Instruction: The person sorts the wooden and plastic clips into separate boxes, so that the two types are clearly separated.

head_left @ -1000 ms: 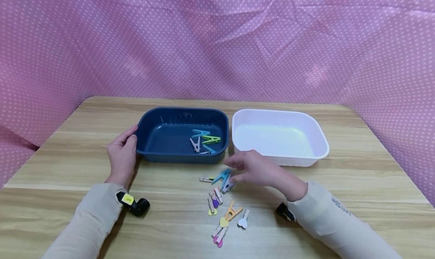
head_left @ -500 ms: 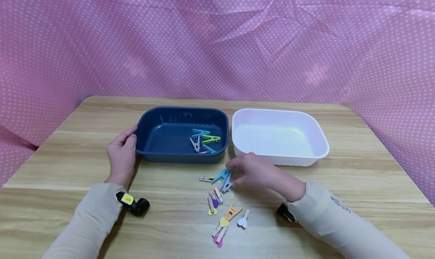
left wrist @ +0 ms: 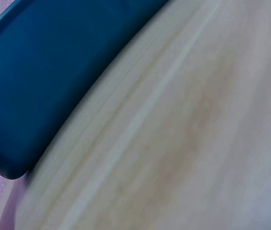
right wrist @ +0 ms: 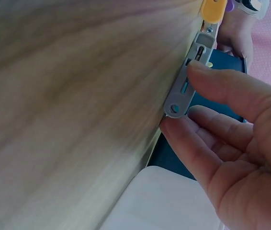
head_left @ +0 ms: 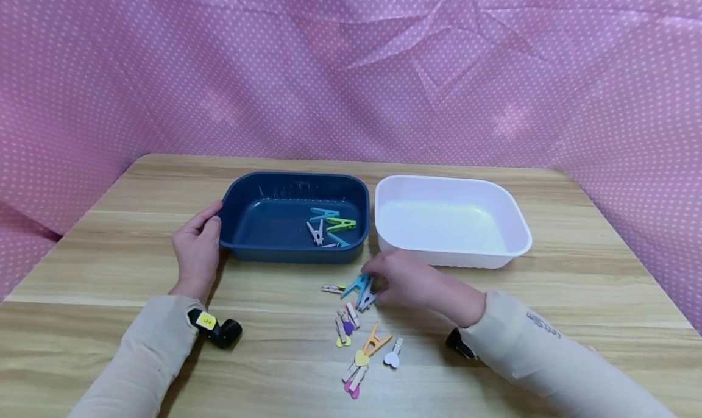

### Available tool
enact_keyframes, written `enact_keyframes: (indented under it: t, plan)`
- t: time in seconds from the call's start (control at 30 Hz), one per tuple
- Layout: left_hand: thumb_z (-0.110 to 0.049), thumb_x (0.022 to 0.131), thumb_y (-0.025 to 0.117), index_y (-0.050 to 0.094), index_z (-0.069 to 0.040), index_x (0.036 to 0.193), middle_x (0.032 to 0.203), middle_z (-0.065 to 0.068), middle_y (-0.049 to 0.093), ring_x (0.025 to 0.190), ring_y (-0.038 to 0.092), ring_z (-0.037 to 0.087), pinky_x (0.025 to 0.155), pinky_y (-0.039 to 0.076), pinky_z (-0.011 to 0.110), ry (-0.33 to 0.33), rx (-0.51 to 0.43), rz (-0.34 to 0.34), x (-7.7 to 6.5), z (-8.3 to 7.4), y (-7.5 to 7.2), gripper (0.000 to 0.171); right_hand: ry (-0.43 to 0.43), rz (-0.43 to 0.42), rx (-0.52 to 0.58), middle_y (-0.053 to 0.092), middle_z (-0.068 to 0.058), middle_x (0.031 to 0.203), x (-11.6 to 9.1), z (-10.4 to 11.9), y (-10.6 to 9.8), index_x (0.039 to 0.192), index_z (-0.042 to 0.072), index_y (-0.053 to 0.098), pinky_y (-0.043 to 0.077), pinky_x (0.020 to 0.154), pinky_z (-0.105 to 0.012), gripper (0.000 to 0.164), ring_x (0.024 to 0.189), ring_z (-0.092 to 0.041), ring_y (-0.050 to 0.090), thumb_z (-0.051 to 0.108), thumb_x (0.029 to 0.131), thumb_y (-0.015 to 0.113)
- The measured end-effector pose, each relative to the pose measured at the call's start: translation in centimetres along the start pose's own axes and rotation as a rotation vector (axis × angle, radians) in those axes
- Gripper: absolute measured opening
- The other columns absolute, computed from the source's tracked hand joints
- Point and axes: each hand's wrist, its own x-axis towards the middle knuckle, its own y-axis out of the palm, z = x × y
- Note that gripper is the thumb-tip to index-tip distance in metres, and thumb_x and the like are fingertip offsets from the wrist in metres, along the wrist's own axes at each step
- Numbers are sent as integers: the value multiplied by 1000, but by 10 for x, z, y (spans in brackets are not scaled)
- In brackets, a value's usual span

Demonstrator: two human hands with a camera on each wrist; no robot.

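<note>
My left hand [head_left: 196, 253] holds the left end of a dark blue plastic tub [head_left: 290, 256], thumb and forefinger at its rim. In the left wrist view, the tub's wall [left wrist: 54, 76] fills the upper left, and only slivers of fingers show. My right hand [head_left: 408, 281] is low over the table, thumb and forefinger about a grey clothespin [right wrist: 186, 81]. The thumb lies against its side and the forefinger meets its rounded end. A blue clothespin [head_left: 357, 286] lies against the grey one. Inside the tub are several blue, green and grey clothespins [head_left: 341, 224].
A white tub [head_left: 452, 258] stands right of the blue one. Nearer me lie an orange clothespin [head_left: 375, 340], a small wooden clip with a white heart [head_left: 392, 354] and several wooden clips with coloured hearts [head_left: 358, 378]. Pink dotted cloth [head_left: 351, 70] hangs behind the table.
My right hand has come down slightly towards me, and its thumb and forefinger have closed in on the grey clothespin. The left hand and both tubs have stayed in place.
</note>
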Motion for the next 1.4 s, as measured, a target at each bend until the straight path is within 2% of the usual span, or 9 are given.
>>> enact_keyframes:
  t: [0.2, 0.4, 0.67, 0.77, 1.03, 1.4]
  plan:
    - [-18, 92, 52, 65, -14, 118, 125, 0, 60, 119, 51, 8, 100, 41, 26, 11, 10, -8, 0, -1, 0, 29, -21, 11, 15, 68, -3, 103, 2, -1, 0, 110, 7, 67, 51, 72, -21, 39, 82, -9, 59, 3, 72, 75]
    - [-17, 91, 53, 66, -14, 116, 124, 1, 61, 118, 51, 8, 101, 40, 27, 0, -18, -21, 2, -2, 1, 28, -44, 0, 9, 69, -1, 102, 2, -3, -2, 106, 9, 68, 52, 76, -22, 34, 85, -7, 61, 4, 73, 75]
    - [-16, 92, 53, 66, -14, 117, 125, 1, 60, 119, 51, 9, 101, 40, 27, -1, -25, -17, 1, -3, 2, 28, 32, 13, 24, 68, 1, 95, 0, -2, -5, 102, 11, 70, 51, 78, -24, 29, 80, -7, 57, 9, 73, 76]
    - [-16, 92, 53, 66, -14, 117, 125, 1, 60, 119, 51, 9, 102, 39, 28, -5, -30, -11, 1, -3, 2, 28, 30, 15, 36, 67, 2, 93, -1, -3, -6, 99, 11, 70, 50, 76, -24, 27, 78, -7, 56, 10, 73, 76]
    - [-18, 93, 51, 64, -14, 119, 127, 0, 58, 121, 50, 9, 101, 40, 27, -2, -2, 4, 0, -2, 1, 30, -39, -9, 54, 64, 5, 87, -2, -5, -6, 93, 13, 72, 48, 65, -18, 21, 73, -9, 54, 12, 73, 76]
    - [-17, 93, 51, 64, -14, 119, 128, 0, 58, 122, 49, 10, 102, 39, 28, -10, -9, 4, -2, -3, 0, 29, -184, -85, 94, 61, 7, 85, -4, -5, -5, 88, 14, 71, 47, 61, -19, 18, 71, -10, 52, 11, 71, 72]
